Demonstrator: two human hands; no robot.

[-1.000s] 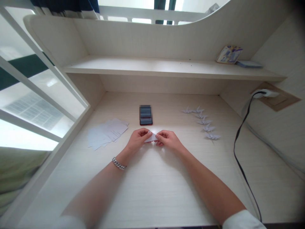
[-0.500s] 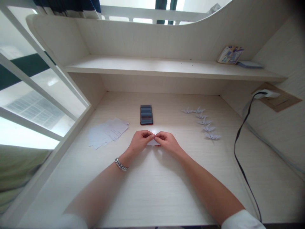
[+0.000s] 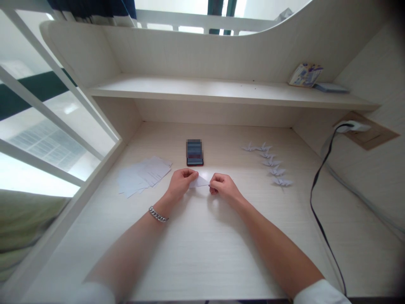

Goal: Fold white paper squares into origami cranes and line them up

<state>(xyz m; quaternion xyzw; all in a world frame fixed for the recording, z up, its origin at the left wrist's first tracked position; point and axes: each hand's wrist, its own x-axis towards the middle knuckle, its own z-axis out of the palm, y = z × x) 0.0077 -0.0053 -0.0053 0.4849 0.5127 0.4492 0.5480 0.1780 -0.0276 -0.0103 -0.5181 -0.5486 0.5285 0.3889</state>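
A small folded piece of white paper (image 3: 199,182) is held just above the desk, between my two hands. My left hand (image 3: 182,181) pinches its left side between thumb and fingers. With fingers curled, my right hand (image 3: 223,185) grips the pointed right corner. Beyond them lies a phone (image 3: 194,153), its screen blurred. Several folded paper cranes (image 3: 271,162) sit in a slanting row to the right. Loose white paper sheets (image 3: 142,175) overlap in a spread pile on the left.
A shelf (image 3: 202,86) runs across the back above the desk (image 3: 196,253), carrying a small colourful box (image 3: 306,75) and a flat item (image 3: 331,87). A black cable (image 3: 313,202) hangs from the wall socket (image 3: 367,130) at right. White rails (image 3: 41,107) stand at left.
My hands have moved apart, the left one leftward and the right one slightly rightward. More of the folded paper now shows between them.
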